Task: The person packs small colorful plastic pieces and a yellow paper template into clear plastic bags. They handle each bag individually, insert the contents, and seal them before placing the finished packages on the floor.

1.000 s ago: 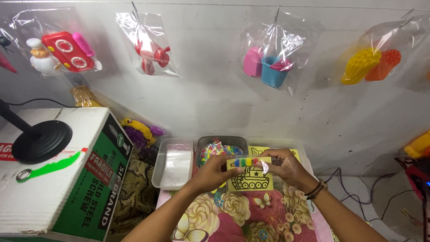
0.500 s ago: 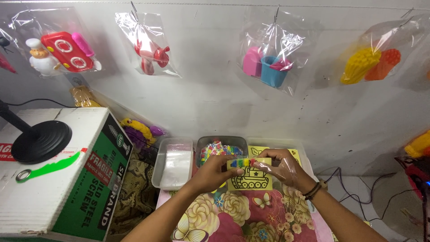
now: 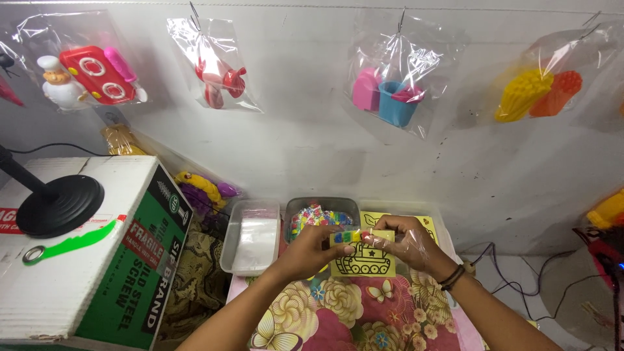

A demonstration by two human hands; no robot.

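1. White wall fills the background, hung with clear plastic bags (image 3: 396, 84) of bright toys on hooks, kept up and away from the work below.
2. Below it a worktop (image 3: 364, 325) under a floral cloth carries everything the hands use.
3. Both hands meet over the middle of the cloth, holding a yellow card (image 3: 364, 259) printed with a black tank outline.
4. The left hand (image 3: 311, 250) pinches the card's left edge between thumb and fingers, its grip closed on the card to keep it flat and facing up.
5. The right hand (image 3: 406, 242) holds the card's upper right, its grip also closed; thin clear film appears to lie over its fingers, perhaps a bag or sleeve, though I cannot tell for sure.
6. A strip of small coloured pieces (image 3: 348, 236) lies along the card's top edge, between the two grips.
7. Just beyond the grips stands a clear tub (image 3: 322, 211) of mixed coloured bits, close enough to reach.
8. Left of that, beyond the left grip, an open tray (image 3: 252, 235) holds clear flat packets.
9. More yellow cards (image 3: 426, 224) lie just past the right grip.
10. Far to the left of the left grip a cardboard box (image 3: 97, 260) supports a black round stand base (image 3: 58, 205).
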